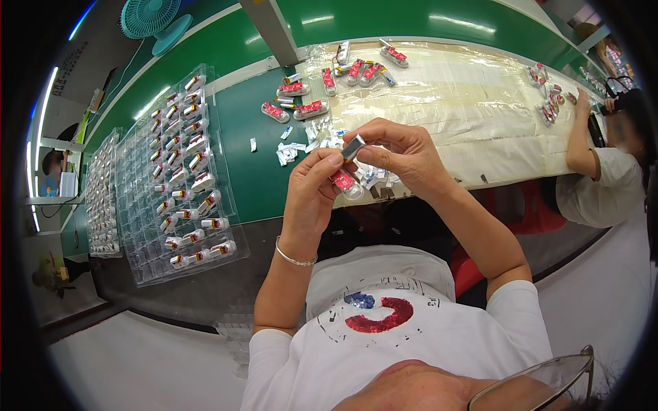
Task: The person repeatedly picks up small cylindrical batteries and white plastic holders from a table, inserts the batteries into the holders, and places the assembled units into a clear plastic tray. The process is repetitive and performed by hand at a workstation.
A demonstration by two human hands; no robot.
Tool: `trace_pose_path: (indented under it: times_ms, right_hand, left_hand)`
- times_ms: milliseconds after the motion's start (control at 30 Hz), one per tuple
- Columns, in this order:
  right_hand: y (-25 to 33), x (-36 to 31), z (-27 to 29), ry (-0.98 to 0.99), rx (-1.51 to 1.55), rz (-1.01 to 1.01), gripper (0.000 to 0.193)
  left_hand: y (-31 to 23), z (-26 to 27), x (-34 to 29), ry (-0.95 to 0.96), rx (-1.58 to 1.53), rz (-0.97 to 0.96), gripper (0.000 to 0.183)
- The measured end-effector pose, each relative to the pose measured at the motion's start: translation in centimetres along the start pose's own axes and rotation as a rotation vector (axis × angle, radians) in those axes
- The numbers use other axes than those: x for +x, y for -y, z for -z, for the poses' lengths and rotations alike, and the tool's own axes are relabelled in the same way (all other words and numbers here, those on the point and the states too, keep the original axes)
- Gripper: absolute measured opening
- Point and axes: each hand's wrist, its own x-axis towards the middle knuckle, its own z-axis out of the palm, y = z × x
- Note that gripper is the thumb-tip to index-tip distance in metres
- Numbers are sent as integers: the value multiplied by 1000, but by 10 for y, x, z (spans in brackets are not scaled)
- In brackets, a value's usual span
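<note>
Both hands meet over the near edge of the table. Closed around a small clear plastic case with a red label [345, 181], my left hand [308, 188] has its thumb up against a small silver-grey block [353, 148]. My right hand [408, 156] pinches that block from the other side, just above the case. Whether block and case are joined is hidden by the fingers. Under and behind the hands lie many small white-and-blue slips [291, 152]. Several similar red-labelled cases [312, 109] are scattered farther off.
At left, a clear compartment tray [147, 226] holds rows of small white, red and yellow pieces; another filled tray [104, 198] lies beyond. Yellowish film [439, 103] covers the table to the right. A person [603, 171] works at the right end beside more red-labelled cases [548, 103]. A metal post [274, 31] rises behind.
</note>
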Motion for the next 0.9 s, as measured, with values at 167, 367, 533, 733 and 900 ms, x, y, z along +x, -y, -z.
trace_pose_path:
  times_ms: [167, 367, 533, 733, 900]
  right_hand:
    - [5, 0, -9, -63, 141, -27, 24]
    - [6, 0, -6, -106, 40, 31, 27]
    - [19, -3, -8, -64, 114, -101, 28]
    - [22, -2, -13, -147, 375, -322, 25]
    - [24, -4, -17, -146, 84, -126, 23]
  left_hand:
    - [-2, -14, -4, -27, -89, 3, 37]
    - [-2, -24, -14, -114, 143, -80, 46]
    - [5, -16, -16, -202, 355, -268, 39]
    - [13, -23, -18, -262, 689, -648, 40]
    - [0, -13, -16, -121, 1104, -854, 42]
